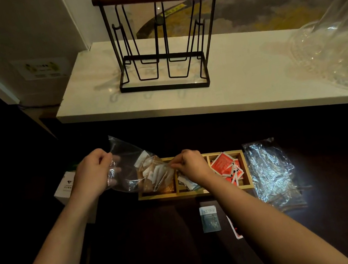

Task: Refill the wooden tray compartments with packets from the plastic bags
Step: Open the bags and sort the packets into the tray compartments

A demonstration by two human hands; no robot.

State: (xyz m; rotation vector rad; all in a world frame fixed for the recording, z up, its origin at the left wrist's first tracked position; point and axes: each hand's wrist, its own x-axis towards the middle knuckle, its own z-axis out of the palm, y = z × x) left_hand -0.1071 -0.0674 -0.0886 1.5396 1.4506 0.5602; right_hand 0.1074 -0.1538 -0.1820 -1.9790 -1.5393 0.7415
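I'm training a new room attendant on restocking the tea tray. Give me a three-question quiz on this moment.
1. True or false: both hands grip the clear plastic bag of packets above the wooden tray.
2. Which compartment holds the red packets? A) left B) middle C) right
3. Fill in: a loose grey-blue packet lies on the dark surface, ____ the tray on the person's side.

Key
1. True: the left hand holds the bag's mouth end, the right hand pinches its other end.
2. C
3. in front of
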